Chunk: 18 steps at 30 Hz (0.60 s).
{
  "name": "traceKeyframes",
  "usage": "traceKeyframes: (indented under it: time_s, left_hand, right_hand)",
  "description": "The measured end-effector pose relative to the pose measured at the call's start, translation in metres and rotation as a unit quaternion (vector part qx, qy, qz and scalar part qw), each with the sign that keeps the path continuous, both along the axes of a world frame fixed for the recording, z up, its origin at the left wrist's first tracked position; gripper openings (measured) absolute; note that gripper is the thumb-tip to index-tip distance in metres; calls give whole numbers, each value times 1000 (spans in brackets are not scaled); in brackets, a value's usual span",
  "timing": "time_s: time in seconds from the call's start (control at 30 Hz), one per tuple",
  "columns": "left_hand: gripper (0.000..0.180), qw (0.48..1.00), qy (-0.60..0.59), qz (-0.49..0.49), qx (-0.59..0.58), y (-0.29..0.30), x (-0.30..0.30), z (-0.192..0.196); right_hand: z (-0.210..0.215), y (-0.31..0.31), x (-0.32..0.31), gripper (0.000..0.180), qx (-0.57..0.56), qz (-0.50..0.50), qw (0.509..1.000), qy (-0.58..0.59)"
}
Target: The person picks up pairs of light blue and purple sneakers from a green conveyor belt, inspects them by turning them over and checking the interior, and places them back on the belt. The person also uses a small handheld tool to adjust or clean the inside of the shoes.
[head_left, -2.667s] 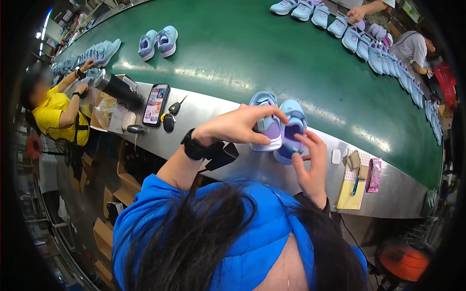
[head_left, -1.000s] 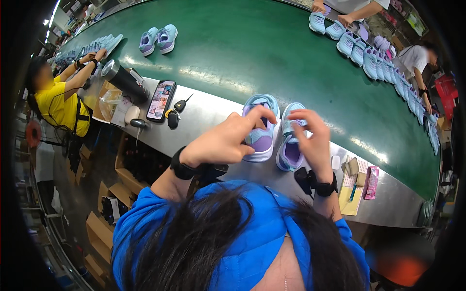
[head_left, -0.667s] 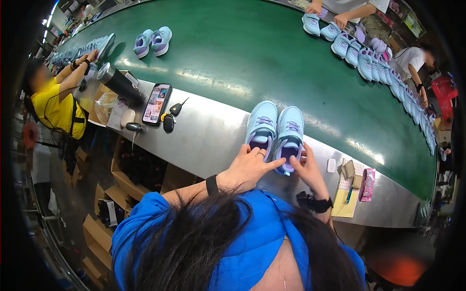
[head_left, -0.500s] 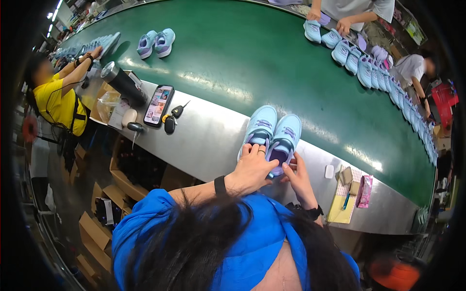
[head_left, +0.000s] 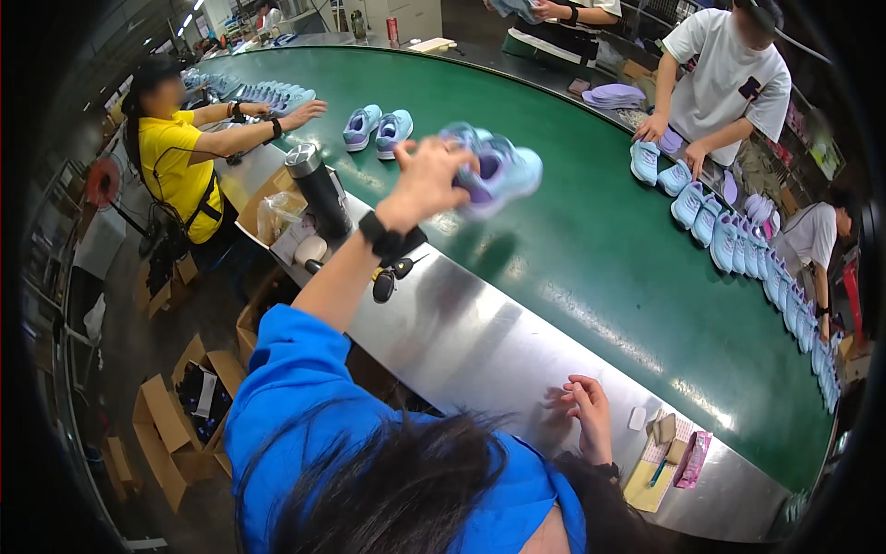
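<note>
A pair of light blue sneakers with lilac linings (head_left: 515,177) is raised above the green belt, slightly blurred. My left hand (head_left: 426,181) is closed on the heel end of the pair, arm stretched forward and to the left. Over the metal ledge (head_left: 461,346) at the near side, my right hand (head_left: 589,408) holds nothing, its fingers loosely bent and apart. Another pair of matching sneakers (head_left: 377,131) stands on the belt just beyond the left hand.
On the ledge lie a dark tumbler (head_left: 318,189), keys (head_left: 386,284), a white case (head_left: 638,418) and a yellow notepad (head_left: 648,485). A worker in yellow (head_left: 175,138) is at left, one in white (head_left: 720,74) across the green belt (head_left: 591,268). Sneakers line its far right edge (head_left: 738,245).
The pair of sneakers has left the near ledge, carried forward and left by my left hand. My right hand has let go of it and stays near the ledge. The view has turned left.
</note>
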<state>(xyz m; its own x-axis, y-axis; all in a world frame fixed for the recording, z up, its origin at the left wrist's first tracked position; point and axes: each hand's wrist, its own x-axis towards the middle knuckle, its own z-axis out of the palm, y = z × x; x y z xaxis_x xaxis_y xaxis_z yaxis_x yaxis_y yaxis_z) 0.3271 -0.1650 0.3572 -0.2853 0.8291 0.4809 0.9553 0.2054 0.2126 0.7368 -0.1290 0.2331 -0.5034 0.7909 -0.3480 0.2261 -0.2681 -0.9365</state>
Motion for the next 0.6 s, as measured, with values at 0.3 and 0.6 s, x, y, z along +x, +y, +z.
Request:
traceKeyframes:
  time_s: [0.3,0.6]
  left_hand:
    - [29,842,-488,-220,70,34,112,-156]
    - [12,816,-557,-147,55,22,224,-184]
  right_hand:
    - [-26,-8,-3,18,89,60,993,-57]
    - [-33,-8,5,24,101,24,988,-113]
